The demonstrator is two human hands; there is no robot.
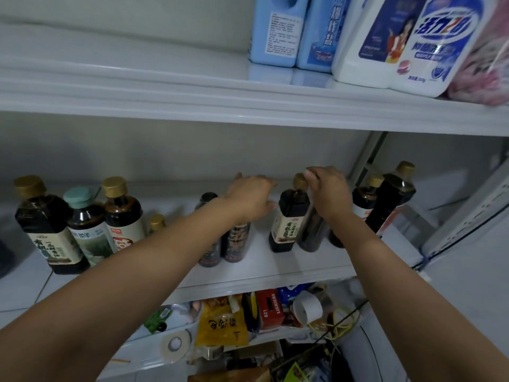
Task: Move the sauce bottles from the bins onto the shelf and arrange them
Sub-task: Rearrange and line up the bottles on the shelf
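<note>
Sauce bottles [289,219] upright on shelf [275,267]

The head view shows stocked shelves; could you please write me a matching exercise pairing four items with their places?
Items:
1 teal-capped bottle
2 blue jugs
3 red carton
4 centre cream-labelled bottle

Places:
A top shelf
B lower shelf, among clutter
C right beside the right hand
D middle shelf, left end

Pairs: 1-D; 2-A; 3-B; 4-C
</note>
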